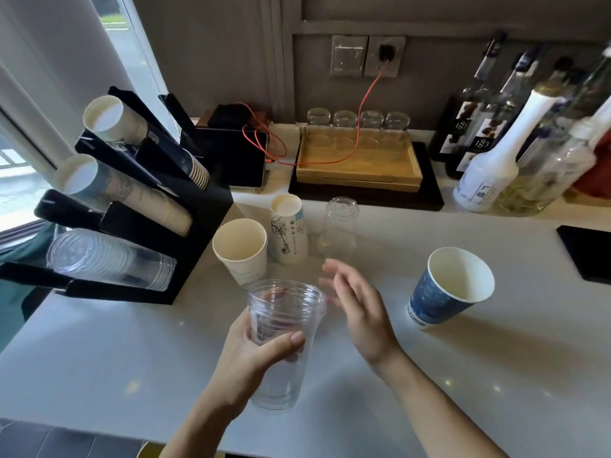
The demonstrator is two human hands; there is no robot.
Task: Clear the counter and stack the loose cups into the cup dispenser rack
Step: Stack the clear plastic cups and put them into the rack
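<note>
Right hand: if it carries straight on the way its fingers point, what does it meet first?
Probably the upside-down clear cup. The right hand is open, fingers aimed up-left past the clear cups in the left hand. Depth is unclear, so it might pass over.

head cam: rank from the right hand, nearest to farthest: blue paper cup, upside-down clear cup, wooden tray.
From the right hand:
1. upside-down clear cup, just beyond the fingertips on the counter.
2. blue paper cup, upright, off to the hand's right.
3. wooden tray, at the back by the wall.
The first two are fairly close; the tray is plainly farthest.
</note>
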